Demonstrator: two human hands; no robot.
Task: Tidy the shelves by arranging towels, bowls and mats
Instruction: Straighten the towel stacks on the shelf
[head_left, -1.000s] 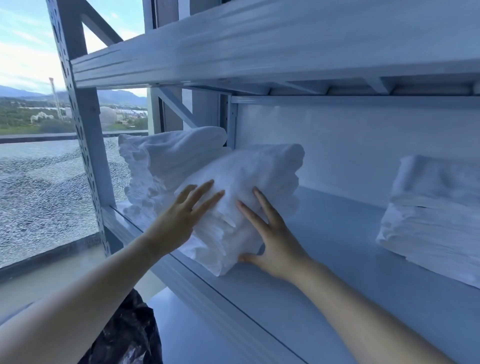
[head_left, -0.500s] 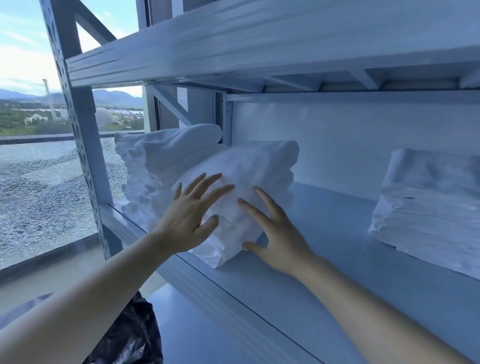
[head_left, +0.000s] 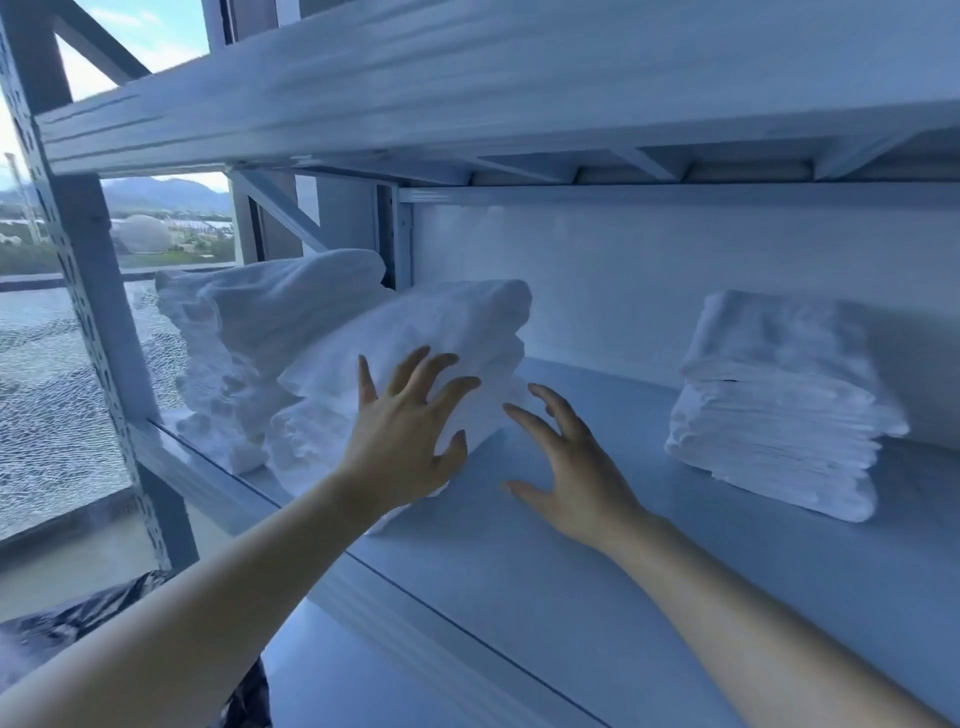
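Note:
A stack of folded white towels (head_left: 447, 332) leans to the left on the pale blue shelf (head_left: 597, 545). It rests against a taller, rumpled white towel stack (head_left: 249, 332) at the shelf's left end. My left hand (head_left: 405, 441) lies spread against the front face of the leaning stack, fingers straight. My right hand (head_left: 571, 467) hovers just right of that stack with fingers spread and slightly bent, holding nothing; whether it touches the towels is unclear. A third neat towel stack (head_left: 779, 410) sits apart at the right.
The shelf above (head_left: 467, 93) hangs low over the towels. A perforated metal upright (head_left: 88, 291) stands at the left, with a window behind it. A black plastic bag (head_left: 78, 629) lies below at the lower left. Bare shelf surface lies between the leaning stack and the right stack.
My right hand has slid off the leaning stack's front to its right side. My left hand has moved up and right across the front. The stack sits a little further back.

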